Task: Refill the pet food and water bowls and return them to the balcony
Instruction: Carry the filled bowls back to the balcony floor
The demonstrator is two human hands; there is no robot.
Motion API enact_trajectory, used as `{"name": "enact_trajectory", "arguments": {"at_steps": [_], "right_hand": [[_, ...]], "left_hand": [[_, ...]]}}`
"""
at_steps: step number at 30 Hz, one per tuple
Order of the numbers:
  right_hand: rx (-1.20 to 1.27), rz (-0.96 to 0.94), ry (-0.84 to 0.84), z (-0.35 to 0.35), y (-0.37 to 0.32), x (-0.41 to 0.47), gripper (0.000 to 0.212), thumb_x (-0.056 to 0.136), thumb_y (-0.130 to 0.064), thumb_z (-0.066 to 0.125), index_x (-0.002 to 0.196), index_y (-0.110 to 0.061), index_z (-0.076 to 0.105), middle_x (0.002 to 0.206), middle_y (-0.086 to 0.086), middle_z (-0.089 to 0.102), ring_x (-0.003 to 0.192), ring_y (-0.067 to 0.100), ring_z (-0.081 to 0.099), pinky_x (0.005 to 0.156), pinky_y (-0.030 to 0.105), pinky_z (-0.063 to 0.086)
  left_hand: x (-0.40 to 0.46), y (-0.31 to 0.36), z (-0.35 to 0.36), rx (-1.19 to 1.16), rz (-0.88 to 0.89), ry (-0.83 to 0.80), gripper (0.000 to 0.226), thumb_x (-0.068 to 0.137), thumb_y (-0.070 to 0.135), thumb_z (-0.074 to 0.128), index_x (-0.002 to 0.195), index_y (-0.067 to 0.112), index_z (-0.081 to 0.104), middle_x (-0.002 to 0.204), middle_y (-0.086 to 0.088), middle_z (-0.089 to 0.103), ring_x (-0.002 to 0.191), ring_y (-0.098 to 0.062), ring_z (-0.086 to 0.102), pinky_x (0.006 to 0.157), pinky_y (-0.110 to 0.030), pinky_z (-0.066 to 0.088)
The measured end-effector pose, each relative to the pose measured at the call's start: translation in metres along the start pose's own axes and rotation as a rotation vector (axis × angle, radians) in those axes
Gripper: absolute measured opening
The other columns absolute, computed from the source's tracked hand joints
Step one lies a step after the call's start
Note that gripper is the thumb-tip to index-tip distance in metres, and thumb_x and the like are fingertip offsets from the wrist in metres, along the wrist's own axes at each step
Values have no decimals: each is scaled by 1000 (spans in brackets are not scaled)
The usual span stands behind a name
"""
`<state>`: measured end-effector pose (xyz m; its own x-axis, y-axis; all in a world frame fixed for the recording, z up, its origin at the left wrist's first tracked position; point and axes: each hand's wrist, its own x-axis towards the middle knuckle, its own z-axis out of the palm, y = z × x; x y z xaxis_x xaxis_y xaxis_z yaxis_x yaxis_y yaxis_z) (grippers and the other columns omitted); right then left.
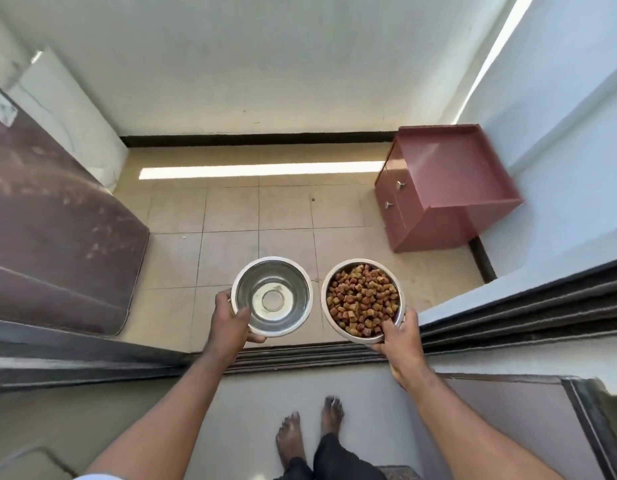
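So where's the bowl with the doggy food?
The food bowl is in the right hand, held above the balcony floor, right of the steel bowl.

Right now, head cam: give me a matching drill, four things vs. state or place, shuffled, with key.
Things:
1. steel bowl
2. kibble bowl
3. pink cabinet
4. bare feet

States or places:
A. against the right wall of the balcony
B. held by the right hand, heaped with brown pellets
C. indoors, short of the door track
D. held by the left hand, shiny bottom showing

Pairs: 1-D, 2-B, 3-A, 4-C
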<state>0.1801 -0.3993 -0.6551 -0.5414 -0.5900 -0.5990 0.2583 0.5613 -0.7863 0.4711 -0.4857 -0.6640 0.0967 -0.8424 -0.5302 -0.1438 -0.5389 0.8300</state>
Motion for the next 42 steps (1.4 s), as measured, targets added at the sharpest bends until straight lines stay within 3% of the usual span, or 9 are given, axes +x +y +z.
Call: {"name": "enact_trajectory", "arguments": {"at_steps": [3,7,11,16,22,27,33,38,42], "right_hand": [[-10,16,-11,20,15,37,42,101,3,47,133,-24,43,119,5,60,103,28,67,53,32,59],[-24,23,-23,41,51,98,40,101,1,50,129,-26,45,126,10,60,107,36,69,58,42,62],[-42,47,-53,58,96,164,40,103,-1,49,130,-28,44,127,7,60,109,35,68,69,53,65],[-38,87,-73,83,156,247,41,103,3,47,136,-21,42,131,12,57,110,38,67,62,46,64],[-130,93,-100,105,226,351,41,102,6,46,136,-18,44,134,15,56,112,39,65,56,42,63],[-110,92,-98,124,284,422,40,103,6,46,135,-18,44,133,13,57,108,36,67,56,43,63],[-80,85,-98,150,340,480,41,102,6,47,135,-19,45,126,11,58,100,33,68,51,40,62],[-129,91,-115,160,375,515,38,103,0,48,131,-25,45,123,9,61,96,30,70,75,56,65],[-120,106,-115,163,392,527,38,104,-2,49,133,-25,44,122,7,61,97,30,70,74,53,65]], "left_hand": [[32,-21,6,-14,-19,35,30,100,3,51,127,15,42,112,-5,53,80,-25,67,47,-37,62],[83,-58,22,-10,-49,56,38,98,0,46,132,17,39,122,-8,54,69,-27,70,50,-39,63],[138,-106,47,-22,-52,74,40,98,-1,46,132,18,39,124,-12,54,81,-33,69,47,-36,61],[204,-177,80,-26,-83,108,42,97,-4,45,131,19,39,124,-9,54,95,-48,70,46,-36,61],[286,-274,111,-9,-118,115,40,100,-1,49,133,18,39,121,-10,53,87,-33,70,49,-39,63],[344,-342,131,0,-124,122,37,102,2,50,128,24,36,110,-3,51,86,-32,70,48,-37,63],[397,-401,149,-2,-111,125,42,102,-1,48,136,20,35,106,-3,50,87,-30,69,49,-40,64],[424,-432,153,-10,-101,83,40,103,0,47,128,28,34,119,-9,53,94,-36,71,51,-40,64],[439,-443,156,-21,-114,88,43,103,-1,47,135,23,34,114,-9,54,87,-33,71,49,-39,64]]}}
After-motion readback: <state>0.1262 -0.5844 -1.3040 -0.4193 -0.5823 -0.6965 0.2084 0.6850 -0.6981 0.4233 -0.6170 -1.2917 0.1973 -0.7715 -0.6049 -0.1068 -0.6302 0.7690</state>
